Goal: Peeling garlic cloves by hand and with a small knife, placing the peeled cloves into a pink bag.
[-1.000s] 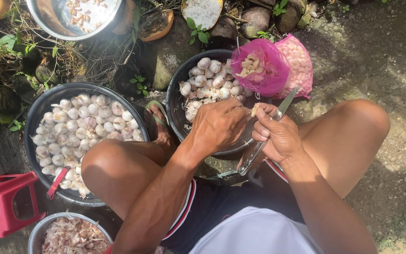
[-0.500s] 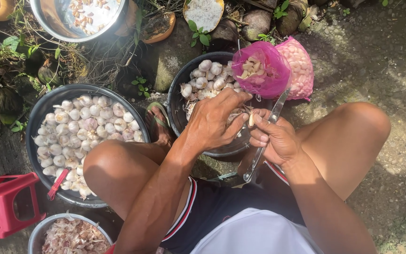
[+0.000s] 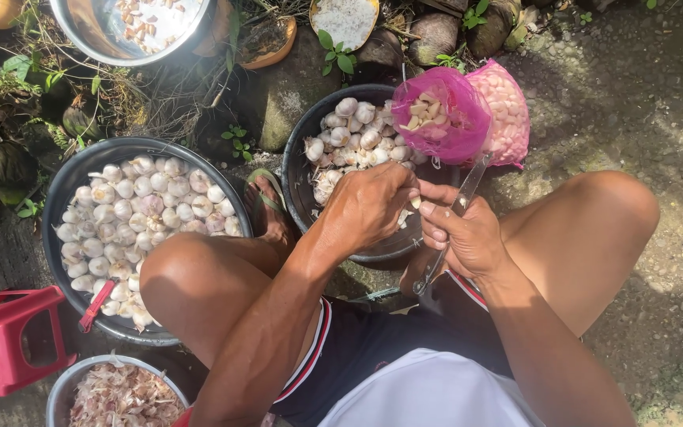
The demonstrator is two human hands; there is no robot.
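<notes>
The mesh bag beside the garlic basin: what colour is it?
Bright pink mesh bag, clearest in the head view.

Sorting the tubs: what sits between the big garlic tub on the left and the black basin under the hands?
In the head view, a sandalled foot on bare ground lies between the garlic tub and the basin.

Between your hands: whatever your left hand (image 3: 369, 207) pinches is covered by its fingers; too little shows to name it.
Knife (image 3: 450, 224): your right hand (image 3: 468, 237) hides its middle.
Black basin (image 3: 303, 170) under your hands: its near rim is hidden.
Bowl of peelings (image 3: 65, 387) by your left knee: cut off by the bottom edge.
Steel bowl (image 3: 81, 32) far beyond your left hand: cropped at top.
</notes>
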